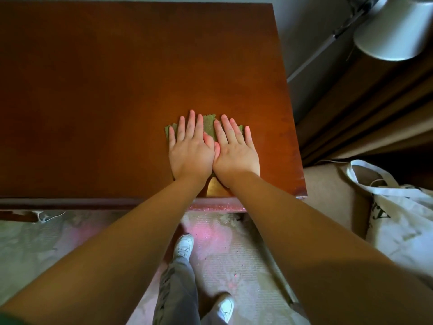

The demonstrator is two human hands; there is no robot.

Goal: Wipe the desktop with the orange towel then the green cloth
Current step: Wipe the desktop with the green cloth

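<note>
A green cloth (209,124) lies flat on the reddish-brown wooden desktop (105,90), toward its right front part. My left hand (190,151) and my right hand (235,152) lie side by side on top of it, palms down, fingers straight and spread, pressing it onto the wood. The two hands touch at the thumbs. Only the cloth's far edge and corners show past my fingers. No orange towel is in view.
The desk's right edge (293,127) runs close to my right hand, its front edge (93,200) just behind my wrists. A white lamp shade (396,26) hangs at the top right. A cream tote bag (403,216) and brown curtains (365,118) stand right of the desk.
</note>
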